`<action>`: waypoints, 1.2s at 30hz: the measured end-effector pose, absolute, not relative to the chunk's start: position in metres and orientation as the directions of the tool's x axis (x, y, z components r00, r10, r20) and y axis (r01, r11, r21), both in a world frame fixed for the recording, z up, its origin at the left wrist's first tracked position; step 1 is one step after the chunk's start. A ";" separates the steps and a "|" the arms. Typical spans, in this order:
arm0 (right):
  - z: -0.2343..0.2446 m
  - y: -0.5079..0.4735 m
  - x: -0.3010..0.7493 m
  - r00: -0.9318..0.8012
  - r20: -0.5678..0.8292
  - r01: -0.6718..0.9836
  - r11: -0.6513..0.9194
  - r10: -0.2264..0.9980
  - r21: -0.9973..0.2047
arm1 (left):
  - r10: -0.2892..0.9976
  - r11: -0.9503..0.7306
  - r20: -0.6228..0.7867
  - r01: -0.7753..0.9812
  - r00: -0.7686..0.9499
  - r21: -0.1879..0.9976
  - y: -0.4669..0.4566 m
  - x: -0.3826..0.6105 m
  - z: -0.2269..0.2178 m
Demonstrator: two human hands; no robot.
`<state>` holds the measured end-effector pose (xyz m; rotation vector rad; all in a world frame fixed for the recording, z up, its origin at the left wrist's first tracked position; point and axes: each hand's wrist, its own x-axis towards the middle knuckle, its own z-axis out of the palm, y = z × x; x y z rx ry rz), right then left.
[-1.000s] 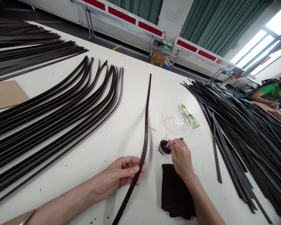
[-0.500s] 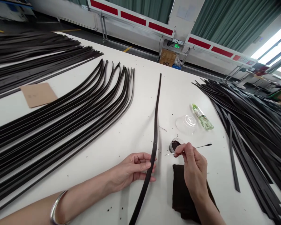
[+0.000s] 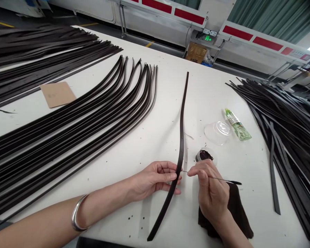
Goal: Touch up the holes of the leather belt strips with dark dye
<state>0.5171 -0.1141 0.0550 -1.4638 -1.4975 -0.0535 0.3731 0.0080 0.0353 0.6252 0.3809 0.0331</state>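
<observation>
My left hand (image 3: 161, 177) pinches a dark leather strap (image 3: 181, 148) between thumb and fingers, partway along its length. My right hand (image 3: 212, 187) is closed on a thin metal rod tool (image 3: 219, 178) with a dark, flattened far end. Its fine tip meets the strap's right edge beside my left fingers; whether it enters a hole I cannot tell. Just behind my right hand sits a small clear cup (image 3: 205, 155) of dark paste. A folded dark cloth (image 3: 237, 210) lies partly under my right forearm.
Many dark straps lie in rows (image 3: 93, 127) at left, with a brown card (image 3: 58, 94) beside them. Another strap pile (image 3: 286, 113) covers the right side. A clear plastic cup (image 3: 217, 133) and a green tube (image 3: 237, 124) lie behind my right hand.
My right hand has turned the rod and brought its thin tip from beside the paste cup to the strap's edge. My left hand keeps its hold. The view has shifted.
</observation>
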 end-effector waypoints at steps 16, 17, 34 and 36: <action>0.050 -0.113 0.517 0.200 0.650 0.764 0.298 0.733 -0.572 | 0.134 0.784 -0.309 0.090 0.941 0.614 0.009 0.373 0.037; 0.051 -0.113 0.517 0.192 0.652 0.764 0.306 0.733 -0.568 | 0.136 0.784 -0.312 0.090 0.940 0.614 0.008 0.373 0.037; 0.050 -0.113 0.515 0.190 0.643 0.795 0.268 0.742 -0.544 | 0.159 0.791 -0.337 0.084 0.928 0.606 0.007 0.375 0.037; 0.050 -0.114 0.514 0.178 0.640 0.792 0.277 0.747 -0.544 | 0.156 0.792 -0.333 0.084 0.930 0.605 0.007 0.374 0.037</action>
